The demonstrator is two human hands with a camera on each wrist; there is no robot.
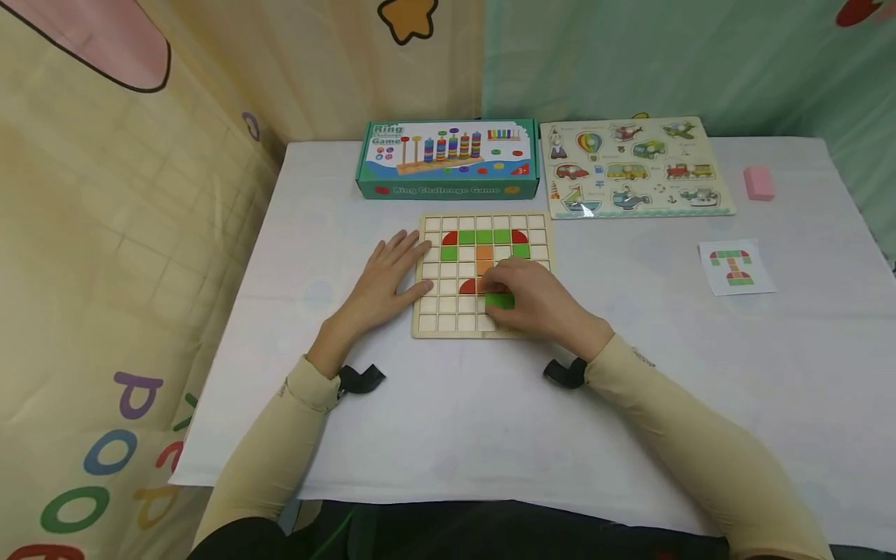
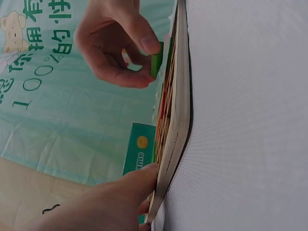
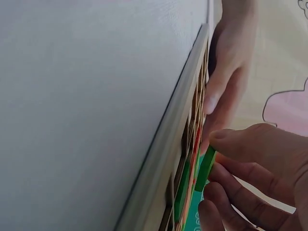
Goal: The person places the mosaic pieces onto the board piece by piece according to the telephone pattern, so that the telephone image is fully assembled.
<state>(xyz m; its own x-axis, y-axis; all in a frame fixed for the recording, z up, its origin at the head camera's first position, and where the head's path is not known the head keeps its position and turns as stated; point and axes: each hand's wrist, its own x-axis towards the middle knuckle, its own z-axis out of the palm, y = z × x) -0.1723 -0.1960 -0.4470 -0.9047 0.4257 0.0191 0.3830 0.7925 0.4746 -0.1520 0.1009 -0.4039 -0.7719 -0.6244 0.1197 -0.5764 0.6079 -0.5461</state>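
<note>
A wooden grid board (image 1: pixel 428 305) lies flat on the table, with coloured tiles in some of its squares. Red quarter-round tiles (image 1: pixel 467 287), green square tiles (image 1: pixel 484 236) and orange tiles (image 1: pixel 484 253) form a pattern on it. Between thumb and fingers, my right hand (image 1: pixel 535 299) pinches a green square tile (image 3: pixel 206 168) just over the lower middle of the board, covering several squares there. My left hand (image 1: pixel 383 281) rests at the board's left edge, fingers spread, with the thumb and fingertips at the rim.
Behind the board stands a green ring game box (image 1: pixel 448 189), and beside it lies a vehicle picture puzzle (image 1: pixel 609 171). To the right are a pink block (image 1: pixel 759 183) and a white card (image 1: pixel 714 280) printed with a similar coloured pattern. A white cloth covers the table (image 1: pixel 434 435).
</note>
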